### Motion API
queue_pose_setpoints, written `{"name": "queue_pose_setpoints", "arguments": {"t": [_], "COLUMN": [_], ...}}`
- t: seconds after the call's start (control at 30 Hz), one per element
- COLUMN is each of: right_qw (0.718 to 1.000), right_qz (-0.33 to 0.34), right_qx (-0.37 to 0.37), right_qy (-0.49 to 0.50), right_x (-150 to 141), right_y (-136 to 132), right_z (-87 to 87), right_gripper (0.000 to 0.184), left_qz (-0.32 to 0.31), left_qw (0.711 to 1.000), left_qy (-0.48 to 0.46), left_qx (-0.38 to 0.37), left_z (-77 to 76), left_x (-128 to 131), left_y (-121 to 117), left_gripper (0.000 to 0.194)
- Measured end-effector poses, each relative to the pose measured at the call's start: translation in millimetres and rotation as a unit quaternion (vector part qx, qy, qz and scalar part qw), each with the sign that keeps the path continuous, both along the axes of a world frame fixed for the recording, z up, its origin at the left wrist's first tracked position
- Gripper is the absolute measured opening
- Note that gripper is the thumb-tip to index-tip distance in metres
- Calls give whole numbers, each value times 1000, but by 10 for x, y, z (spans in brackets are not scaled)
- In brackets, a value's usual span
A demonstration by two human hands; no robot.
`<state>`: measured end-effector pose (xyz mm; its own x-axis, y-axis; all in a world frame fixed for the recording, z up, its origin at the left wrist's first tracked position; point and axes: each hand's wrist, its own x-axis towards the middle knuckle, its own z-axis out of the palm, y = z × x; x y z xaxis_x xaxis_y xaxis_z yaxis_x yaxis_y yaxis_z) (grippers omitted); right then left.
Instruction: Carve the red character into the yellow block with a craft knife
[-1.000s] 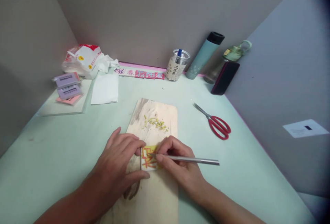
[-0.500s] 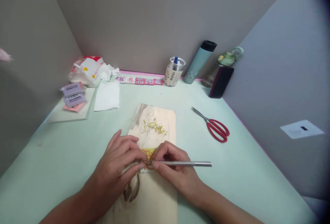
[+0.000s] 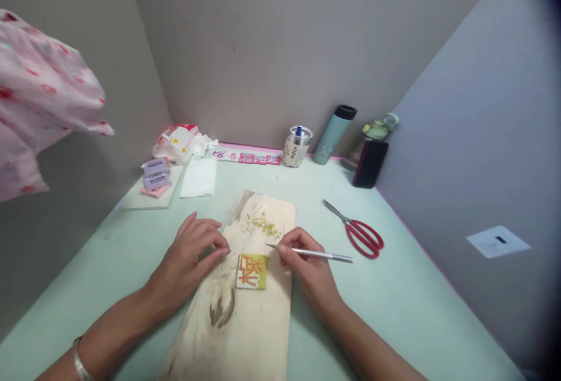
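A craft knife (image 3: 322, 254) with a silver handle is pinched in my right hand (image 3: 307, 258), its thin blade pointing left over the wooden board (image 3: 263, 340). Just below the blade tip, apart from it, a small square carving block (image 3: 251, 272) lies flat on the board. Its face is yellow and whitish, with an orange-red character on it. My left hand (image 3: 193, 252) rests at the board's left edge, fingers loosely bent and holding nothing visible. Yellow shavings (image 3: 264, 228) are scattered on the board beyond the block.
Red-handled scissors (image 3: 363, 239) lie to the right. Toward the back stand a clear cup (image 3: 297, 150), a blue-green flask (image 3: 333, 135), another bottle (image 3: 376, 128) and a phone (image 3: 371, 163). Erasers (image 3: 156, 173), tissue (image 3: 198, 177) and a row of character tiles (image 3: 245, 157) lie left. Pink patterned fabric (image 3: 44, 100) hangs upper left.
My left hand has come off the block and moved left. My right hand has lifted the knife up and right, uncovering the block. More pink fabric has entered, and the view has shifted.
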<state>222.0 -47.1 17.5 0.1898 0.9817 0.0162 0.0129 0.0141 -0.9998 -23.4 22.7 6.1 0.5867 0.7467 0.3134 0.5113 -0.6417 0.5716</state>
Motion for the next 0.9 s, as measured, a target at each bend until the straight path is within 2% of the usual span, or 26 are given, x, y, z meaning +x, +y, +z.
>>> {"name": "queue_pose_setpoints", "arguments": {"t": [0.17, 0.27, 0.37, 0.43, 0.6, 0.77, 0.9], "right_qw": [999, 995, 989, 982, 965, 966, 969], "right_qz": [-15, -13, -1, 6, 34, 26, 5], "right_qx": [20, 39, 70, 93, 133, 128, 160], "right_qy": [-46, -86, -133, -165, -224, -225, -191], "right_x": [28, 4, -25, -41, -57, -30, -28], "right_y": [13, -21, -57, -69, -88, -121, -110], "right_z": [-21, -41, -67, -90, -132, -65, -14], "right_gripper": [18, 16, 19, 22, 22, 24, 21], "left_qz": [9, 1, -15, -25, -42, -82, -67], "left_qw": [1000, 1000, 1000, 999, 998, 994, 996], "left_qy": [-6, -5, 8, 17, 27, 40, 29], "left_qx": [4, 1, -5, -11, -30, -65, -55], "left_z": [-47, -52, -40, -30, -39, -97, -192], "left_x": [9, 52, 103, 134, 147, 97, 137], "left_y": [-19, -74, -146, -191, -229, -205, -251], "left_gripper": [25, 19, 40, 46, 37, 51, 62]}}
